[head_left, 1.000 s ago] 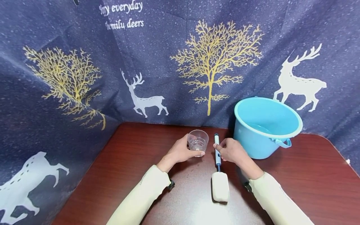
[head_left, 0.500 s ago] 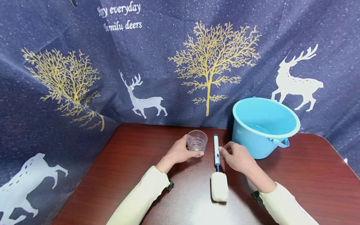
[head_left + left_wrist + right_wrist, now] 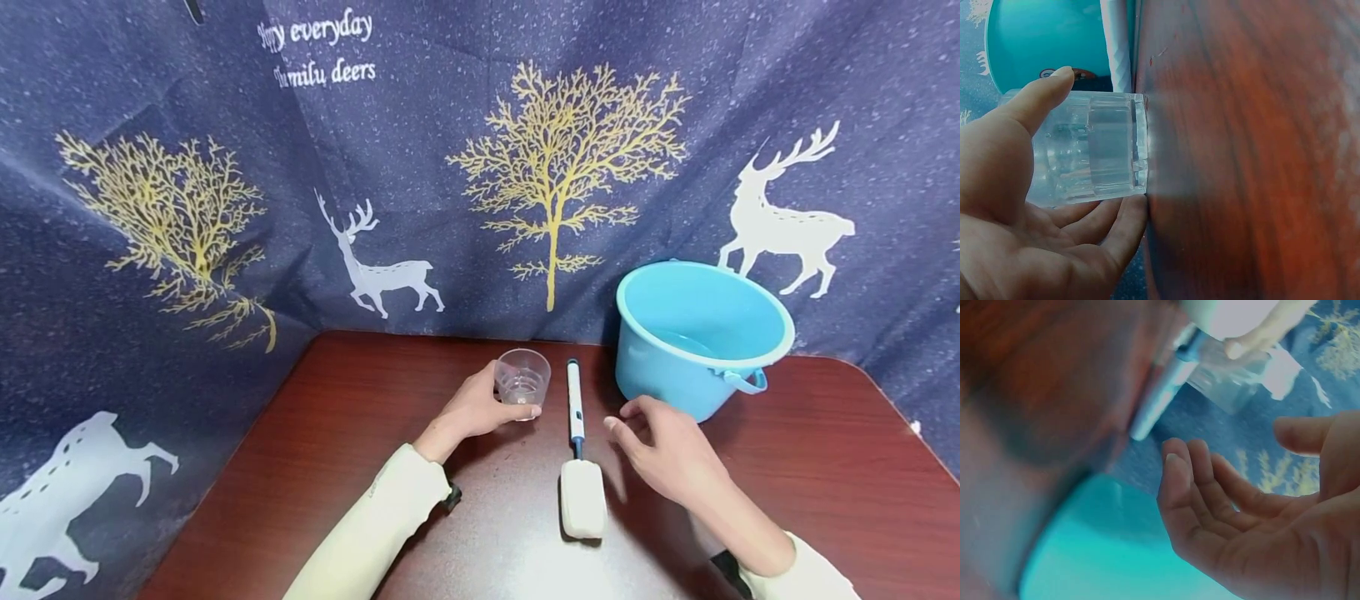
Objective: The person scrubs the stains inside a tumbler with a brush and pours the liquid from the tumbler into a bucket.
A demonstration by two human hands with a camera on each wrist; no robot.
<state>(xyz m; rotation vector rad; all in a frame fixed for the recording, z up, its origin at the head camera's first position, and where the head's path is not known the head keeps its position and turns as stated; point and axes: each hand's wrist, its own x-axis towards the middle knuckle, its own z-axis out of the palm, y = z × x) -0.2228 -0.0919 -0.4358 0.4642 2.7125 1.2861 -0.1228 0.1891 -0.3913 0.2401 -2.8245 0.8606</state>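
My left hand (image 3: 480,406) grips a clear plastic cup (image 3: 528,385) that stands upright on the table; in the left wrist view the thumb lies along one side of the cup (image 3: 1091,147) and the fingers curl round the other. To its right lies a sponge cup brush, its pale blue handle (image 3: 575,400) toward the back and its white sponge head (image 3: 582,500) toward me. My right hand (image 3: 671,450) is just right of the brush, apart from it. Its fingers (image 3: 1200,494) are loosely bent and hold nothing.
A light blue bucket (image 3: 637,358) with some water in it stands at the back right, behind my right hand. The dark red wooden table (image 3: 360,400) meets a blue cloth (image 3: 480,267) printed with deer and trees at its back and left.
My right hand has let go of the brush handle and drawn back to the right and toward me. The brush lies in place. My left hand still holds the cup at the same spot.
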